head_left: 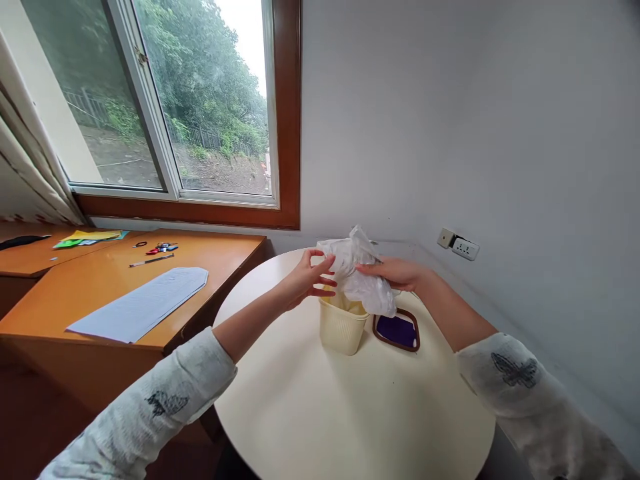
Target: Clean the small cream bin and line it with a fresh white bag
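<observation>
A crumpled white plastic bag (373, 290) is held up above a cream ribbed bin (343, 330) on the round white table. My right hand (397, 272) grips the bag from the right, thumb on top. On the other side, my left hand (310, 277) has its fingers spread and curved at the bag's left edge; whether they touch it is hard to tell. Part of the bin's opening is hidden behind the bag. Just right of the bin lies a brown frame (419, 333) with a dark purple middle, partly covered by the bag.
The round white table (350, 413) stands against the wall. At left, an orange-brown desk (227, 257) carries folded pale paper (145, 303), a pen (151, 261), small coloured items (163, 248) and yellow and green sheets (93, 235). Wall sockets (465, 249) sit at right.
</observation>
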{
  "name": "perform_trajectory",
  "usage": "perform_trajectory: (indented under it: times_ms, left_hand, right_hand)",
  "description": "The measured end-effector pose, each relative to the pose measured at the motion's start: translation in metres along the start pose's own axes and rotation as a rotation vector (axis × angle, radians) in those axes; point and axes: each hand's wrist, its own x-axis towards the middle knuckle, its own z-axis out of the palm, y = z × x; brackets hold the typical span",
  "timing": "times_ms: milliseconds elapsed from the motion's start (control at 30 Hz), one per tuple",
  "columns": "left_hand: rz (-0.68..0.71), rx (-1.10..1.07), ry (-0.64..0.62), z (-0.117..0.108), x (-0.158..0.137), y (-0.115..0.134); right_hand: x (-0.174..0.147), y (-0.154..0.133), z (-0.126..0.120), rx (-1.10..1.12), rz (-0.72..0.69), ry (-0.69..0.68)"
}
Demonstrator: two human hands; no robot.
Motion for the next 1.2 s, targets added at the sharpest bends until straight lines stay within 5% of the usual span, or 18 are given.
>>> perform_trajectory:
  times_ms: [233, 667, 967, 1200]
  left_hand:
    - [0.038, -0.068, 0.065, -0.006, 0.015, -0.005]
    - [-0.023, -0.005, 0.01, -0.064, -0.014, -0.026]
    - [-0.079, 0.322, -0.121, -0.083, -0.039, -0.034]
    - [0.047, 0.458, 0.152, -0.094, -0.026, -0.041]
  right_hand:
    - [-0.021, -0.008, 0.022, -0.205, 0.016, 0.027]
    - [-0.074, 0.053, -0.028, 0.152, -0.068, 0.159]
    - [-0.088, 0.103, -0.057, 0.211, -0.152, 0.543]
    - [-0.073, 0.121, -0.075, 0.008, -0.172, 0.898]
